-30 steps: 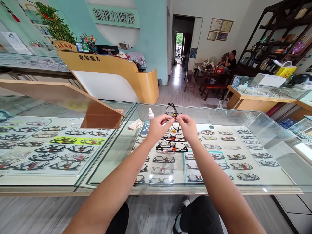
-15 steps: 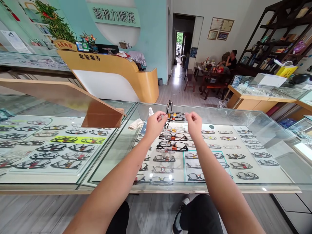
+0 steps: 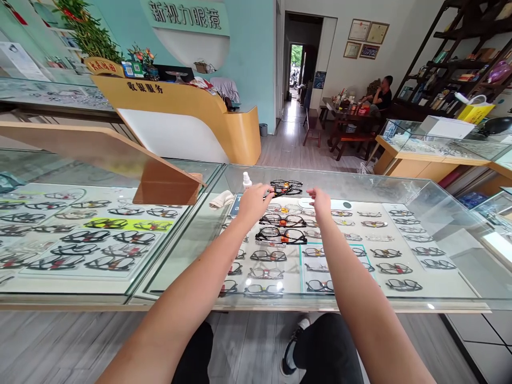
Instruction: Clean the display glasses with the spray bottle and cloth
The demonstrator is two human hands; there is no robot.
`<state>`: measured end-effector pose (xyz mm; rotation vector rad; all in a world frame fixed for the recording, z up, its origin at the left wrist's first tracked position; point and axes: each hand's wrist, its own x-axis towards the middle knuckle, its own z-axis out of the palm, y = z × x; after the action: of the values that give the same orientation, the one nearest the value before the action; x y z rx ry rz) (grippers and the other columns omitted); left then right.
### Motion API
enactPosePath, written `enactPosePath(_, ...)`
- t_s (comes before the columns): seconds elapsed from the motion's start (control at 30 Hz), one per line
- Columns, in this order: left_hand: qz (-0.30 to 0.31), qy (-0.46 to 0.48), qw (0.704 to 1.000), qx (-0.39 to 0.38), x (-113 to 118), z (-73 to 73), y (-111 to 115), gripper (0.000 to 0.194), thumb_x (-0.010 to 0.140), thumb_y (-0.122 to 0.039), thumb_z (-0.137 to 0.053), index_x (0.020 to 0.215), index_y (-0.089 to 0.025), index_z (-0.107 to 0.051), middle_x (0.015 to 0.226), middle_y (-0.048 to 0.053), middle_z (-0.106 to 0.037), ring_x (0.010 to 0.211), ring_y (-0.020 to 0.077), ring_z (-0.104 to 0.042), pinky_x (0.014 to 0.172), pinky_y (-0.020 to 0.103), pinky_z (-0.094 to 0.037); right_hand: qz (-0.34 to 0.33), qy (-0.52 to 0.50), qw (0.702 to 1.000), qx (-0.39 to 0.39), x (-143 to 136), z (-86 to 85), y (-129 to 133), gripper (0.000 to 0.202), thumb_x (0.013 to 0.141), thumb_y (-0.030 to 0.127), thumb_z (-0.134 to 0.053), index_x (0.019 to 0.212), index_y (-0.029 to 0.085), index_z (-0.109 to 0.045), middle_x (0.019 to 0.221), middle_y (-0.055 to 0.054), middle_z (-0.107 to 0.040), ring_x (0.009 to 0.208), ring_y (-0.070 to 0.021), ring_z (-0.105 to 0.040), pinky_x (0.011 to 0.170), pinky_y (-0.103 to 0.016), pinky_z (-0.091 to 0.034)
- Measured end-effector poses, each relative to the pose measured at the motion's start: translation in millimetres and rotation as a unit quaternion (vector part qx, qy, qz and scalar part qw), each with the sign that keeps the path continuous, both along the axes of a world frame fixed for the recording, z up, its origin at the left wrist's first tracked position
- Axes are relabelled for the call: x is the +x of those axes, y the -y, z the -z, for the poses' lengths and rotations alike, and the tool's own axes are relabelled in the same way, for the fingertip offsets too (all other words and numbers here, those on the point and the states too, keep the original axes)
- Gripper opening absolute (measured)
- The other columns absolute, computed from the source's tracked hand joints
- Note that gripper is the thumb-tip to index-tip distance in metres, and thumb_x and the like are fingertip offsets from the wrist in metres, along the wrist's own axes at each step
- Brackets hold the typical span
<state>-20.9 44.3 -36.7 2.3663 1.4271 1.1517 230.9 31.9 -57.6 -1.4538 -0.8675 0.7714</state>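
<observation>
Above the glass counter, my left hand (image 3: 256, 200) pinches a pair of dark-framed eyeglasses (image 3: 277, 191) at its left side. The frame is tilted nearly flat and overlaps another pair behind it, so their outlines are hard to separate. My right hand (image 3: 320, 204) is to the right of the eyeglasses, apart from them, with fingers spread and nothing in them. Nearer to me, two more black-framed pairs, a farther one (image 3: 282, 220) and a closer one (image 3: 280, 236), lie between my forearms. A white spray bottle (image 3: 246, 180) stands behind my left hand.
A folded beige cloth (image 3: 221, 199) lies left of my left hand. The glass showcase (image 3: 192, 250) holds rows of eyeglasses. On its left part stands a tilted wooden-backed board (image 3: 120, 154). Beyond are a yellow cashier desk (image 3: 244, 136) and a seated person (image 3: 384, 96).
The eyeglasses in my left hand have turned from upright to nearly flat and come down slightly. My right hand's fingers have gone from pinched together to spread. The view has shifted a little.
</observation>
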Motion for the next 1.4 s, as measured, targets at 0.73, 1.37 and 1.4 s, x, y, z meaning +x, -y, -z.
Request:
enactPosePath(0.73, -0.031, -0.077, 0.991, -0.102, 8.8, 9.3, -7.9, 0.023, 0.104, -0.033, -0.069, 0.113, -0.028, -0.09, 0.098, 0.009, -0.075, 0.103, 0.032, -0.07, 0.082, 0.038, -0.047, -0.08, 0.257, 0.962, -0.054, -13.3, 11.7, 1.6, 0.043, 0.103, 0.044, -0.05, 0.113, 0.034, -0.09, 0.15, -0.001, -0.077, 0.146, -0.0372, -0.057, 0.129, -0.06, -0.034)
enactPosePath(1.37, -0.095, 0.005, 0.984, -0.15, 7.9, 11.4, -0.4, 0.03, 0.106, -0.023, -0.058, 0.135, -0.019, -0.066, 0.139, 0.019, -0.067, 0.123, 0.0323, -0.07, 0.107, 0.046, -0.056, -0.074, 0.138, 0.988, 0.001, -9.1, 16.4, -3.5, 0.039, 0.095, 0.049, -0.059, 0.107, 0.03, -0.09, 0.15, -0.005, -0.076, 0.143, -0.0358, -0.063, 0.131, -0.057, -0.036)
enactPosePath(1.4, -0.093, 0.008, 0.984, -0.15, 8.2, 12.2, -0.9, 0.029, 0.106, -0.023, -0.058, 0.134, -0.02, -0.065, 0.138, 0.018, -0.067, 0.123, 0.0315, -0.07, 0.108, 0.045, -0.056, -0.078, 0.126, 0.989, 0.011, -9.8, 17.4, -5.1, 0.039, 0.095, 0.049, -0.059, 0.108, 0.029, -0.09, 0.15, -0.006, -0.076, 0.142, -0.0345, -0.064, 0.13, -0.054, -0.04)
